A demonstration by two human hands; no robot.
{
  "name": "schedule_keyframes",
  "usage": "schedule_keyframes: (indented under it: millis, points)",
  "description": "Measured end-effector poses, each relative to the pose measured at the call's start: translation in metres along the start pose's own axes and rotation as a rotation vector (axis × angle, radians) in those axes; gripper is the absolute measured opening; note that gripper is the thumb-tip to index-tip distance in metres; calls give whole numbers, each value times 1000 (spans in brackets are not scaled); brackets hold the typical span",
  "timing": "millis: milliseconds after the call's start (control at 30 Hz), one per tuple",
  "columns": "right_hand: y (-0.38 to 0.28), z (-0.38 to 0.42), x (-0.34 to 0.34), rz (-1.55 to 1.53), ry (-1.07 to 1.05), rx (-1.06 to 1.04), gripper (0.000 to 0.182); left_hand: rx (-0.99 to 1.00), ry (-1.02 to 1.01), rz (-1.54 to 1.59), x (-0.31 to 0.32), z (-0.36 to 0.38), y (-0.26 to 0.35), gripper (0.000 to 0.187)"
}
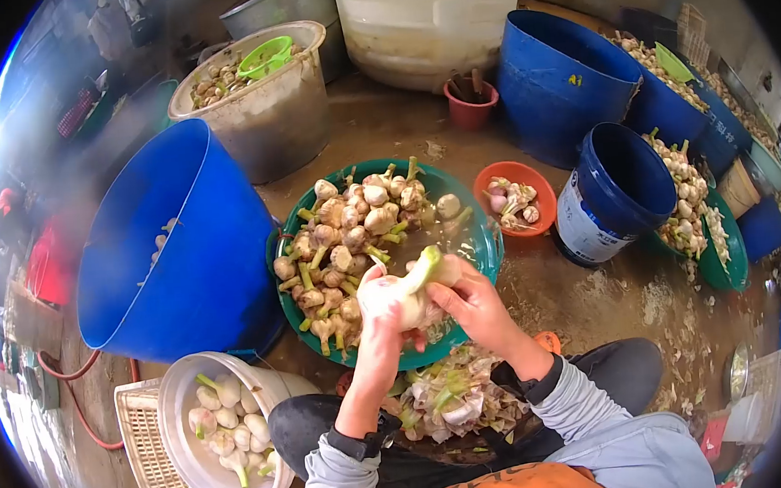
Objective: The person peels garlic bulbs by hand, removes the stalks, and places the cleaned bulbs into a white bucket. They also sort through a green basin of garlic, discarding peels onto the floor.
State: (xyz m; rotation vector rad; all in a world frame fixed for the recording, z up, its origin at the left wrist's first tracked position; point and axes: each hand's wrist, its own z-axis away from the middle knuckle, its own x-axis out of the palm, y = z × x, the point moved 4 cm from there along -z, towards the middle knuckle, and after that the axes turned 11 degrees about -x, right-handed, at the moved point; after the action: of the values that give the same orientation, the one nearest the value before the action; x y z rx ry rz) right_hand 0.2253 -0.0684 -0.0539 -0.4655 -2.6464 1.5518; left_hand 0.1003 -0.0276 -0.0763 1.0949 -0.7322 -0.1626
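A pale garlic bulb (409, 286) with a thick green stem stub is up between my two hands. My left hand (380, 323) is closed round its near left side. From the right, my right hand (470, 304) grips it with the thumb pressed close to the stem. Below and beyond them sits a green basin (486, 236), heaped on its left with unpeeled garlic bulbs (344, 234) that have brownish skins and cut stems. Loose garlic skins (457, 395) lie in a pile between my legs.
At lower left a white bucket (174, 426) holds cleaned bulbs. A large blue tub (145, 272) stands left of the basin. To the right are an orange bowl (540, 186) of garlic pieces and a dark blue bucket (590, 219). Large tubs line the back.
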Motion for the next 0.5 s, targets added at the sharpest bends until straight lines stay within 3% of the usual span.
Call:
schedule_keyframes:
  millis: [33, 67, 167, 200, 233, 300, 333, 367, 433, 467, 500]
  points:
    - [8, 2, 1, -149, 48, 102, 19, 60, 45, -170, 2, -1, -3, 74]
    - [15, 5, 3, -287, 28, 230, 22, 410, 87, -544, 11, 3, 6, 74]
    - [16, 14, -2, -383, -58, 434, 21, 313, 208, -853, -3, 9, 22, 70]
    - [14, 13, 1, -410, -40, 371, 20, 156, 107, -570, -9, 7, 23, 64]
    - [12, 12, 1, -405, -80, 415, 20, 178, -7, -475, -22, -1, 15, 57]
    - [6, 10, 0, -398, -164, 509, 21, 38, -147, 8, -23, -1, 11, 49]
    - [18, 11, 4, -560, -60, 453, 22, -164, -197, 36, -23, 3, 8, 50]
    - [14, 8, 5, -513, -36, 399, 22, -191, -168, 37, -25, -2, 4, 54]
    - [6, 0, 4, -410, 8, 285, 23, -70, 92, -298, -25, -2, 7, 59]
    - [6, 2, 10, -370, 0, 200, 24, -30, 115, -365, -14, -1, 2, 48]
    - [4, 6, 15, -249, -76, 137, 24, 81, 166, -495, -12, 0, 2, 50]
